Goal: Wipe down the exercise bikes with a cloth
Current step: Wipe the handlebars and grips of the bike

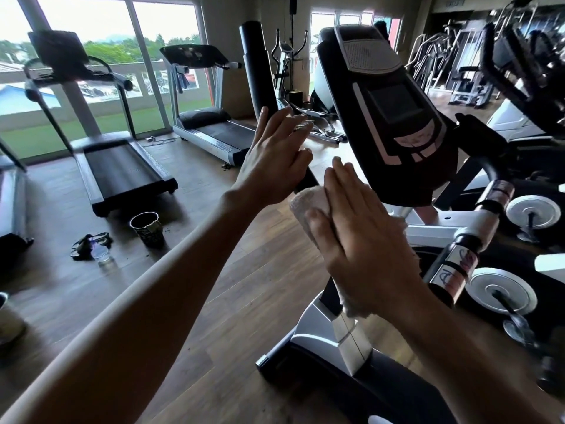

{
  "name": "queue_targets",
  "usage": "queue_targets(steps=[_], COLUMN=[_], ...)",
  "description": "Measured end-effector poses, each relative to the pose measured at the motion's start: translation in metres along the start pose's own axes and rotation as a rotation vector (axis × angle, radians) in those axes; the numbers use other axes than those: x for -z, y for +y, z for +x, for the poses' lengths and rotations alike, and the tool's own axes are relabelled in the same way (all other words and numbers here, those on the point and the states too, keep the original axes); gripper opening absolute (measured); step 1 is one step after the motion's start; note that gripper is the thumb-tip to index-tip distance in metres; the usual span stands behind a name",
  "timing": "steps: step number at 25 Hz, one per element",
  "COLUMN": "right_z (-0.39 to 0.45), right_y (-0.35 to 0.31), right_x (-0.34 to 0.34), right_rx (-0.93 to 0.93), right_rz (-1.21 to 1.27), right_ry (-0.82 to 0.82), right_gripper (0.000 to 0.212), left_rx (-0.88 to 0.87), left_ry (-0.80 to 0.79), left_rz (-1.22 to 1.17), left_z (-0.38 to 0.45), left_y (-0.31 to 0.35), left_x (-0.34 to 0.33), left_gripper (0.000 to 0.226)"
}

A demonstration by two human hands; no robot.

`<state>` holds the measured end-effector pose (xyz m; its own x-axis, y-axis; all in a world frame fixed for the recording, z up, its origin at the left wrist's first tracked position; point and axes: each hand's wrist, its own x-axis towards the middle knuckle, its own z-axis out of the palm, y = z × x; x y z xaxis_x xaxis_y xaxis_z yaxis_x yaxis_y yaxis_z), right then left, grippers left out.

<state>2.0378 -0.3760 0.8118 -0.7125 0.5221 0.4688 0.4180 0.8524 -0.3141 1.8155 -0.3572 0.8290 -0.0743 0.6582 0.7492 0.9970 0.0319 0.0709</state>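
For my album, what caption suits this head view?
Right hand presses a cloth against a bike; left hand open beside it.

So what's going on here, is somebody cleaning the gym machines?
Yes. A person is wiping an exercise bike with a white cloth. Their right hand presses the cloth flat, fingers straight, just below the bike's black console. The left hand is open with fingers spread, raised beside a black handlebar. Treadmills stand by the windows, and a dark cup sits on the wooden floor.

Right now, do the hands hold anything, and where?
Right hand presses its flat palm on the cloth's middle; left hand holds nothing.
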Motion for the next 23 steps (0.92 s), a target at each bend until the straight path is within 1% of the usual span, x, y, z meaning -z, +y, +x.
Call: queue_targets(steps=[2, 5, 7, 9, 10, 12, 14, 16, 18, 20, 21, 23], right_z=[-0.027, -0.049, -0.031, 0.002, 0.018, 0.031, 0.025, 0.013, 0.006, 0.003, 0.004, 0.009], right_y=[0.006, 0.019, 0.019, 0.012, 0.009, 0.003, -0.003, -0.004, 0.003, 0.013, 0.016, 0.014], right_x=[-0.003, -0.004, -0.004, -0.002, -0.002, -0.005, -0.007, -0.006, -0.001, 0.004, 0.004, 0.002], right_rx=[0.035, 0.072, 0.033, -0.048, -0.089, -0.098, -0.03, 0.086, 0.231, 0.331, 0.318, 0.158], right_rz=[-0.018, -0.018, 0.049, 0.157, 0.167, 0.08, 0.004, -0.035, 0.015, 0.142, 0.184, 0.187], right_ry=[0.016, 0.018, 0.0, -0.024, -0.01, 0.069, 0.144, 0.152, 0.083, -0.002, -0.013, 0.046], right_gripper=[0.068, 0.069, 0.072, 0.073, 0.069, 0.053, 0.037, 0.031, 0.032, 0.035, 0.036, 0.036], left_rx=[0.016, 0.02, 0.023, 0.026, 0.02, 0.005, -0.005, -0.007, -0.009, 0.001, 0.008, 0.019], left_ry=[-0.004, 0.01, 0.015, 0.02, 0.023, 0.028, 0.05, 0.07, 0.056, 0.037, 0.032, 0.027], left_rz=[-0.023, -0.04, -0.047, -0.048, -0.049, -0.058, -0.06, -0.066, -0.074, -0.076, -0.076, -0.066], left_z=[-0.001, -0.001, -0.001, -0.001, -0.001, -0.002, -0.003, -0.002, -0.003, -0.002, -0.002, -0.002], left_y=[0.0, 0.003, 0.004, 0.003, 0.003, 0.001, 0.002, 0.002, 0.002, 0.001, 0.0, 0.001], left_x=[0.001, 0.0, -0.001, -0.002, -0.002, -0.003, -0.005, -0.005, -0.004, -0.002, -0.002, -0.002], left_gripper=[0.053, 0.049, 0.05, 0.054, 0.055, 0.053, 0.051, 0.05, 0.049, 0.049, 0.049, 0.05])
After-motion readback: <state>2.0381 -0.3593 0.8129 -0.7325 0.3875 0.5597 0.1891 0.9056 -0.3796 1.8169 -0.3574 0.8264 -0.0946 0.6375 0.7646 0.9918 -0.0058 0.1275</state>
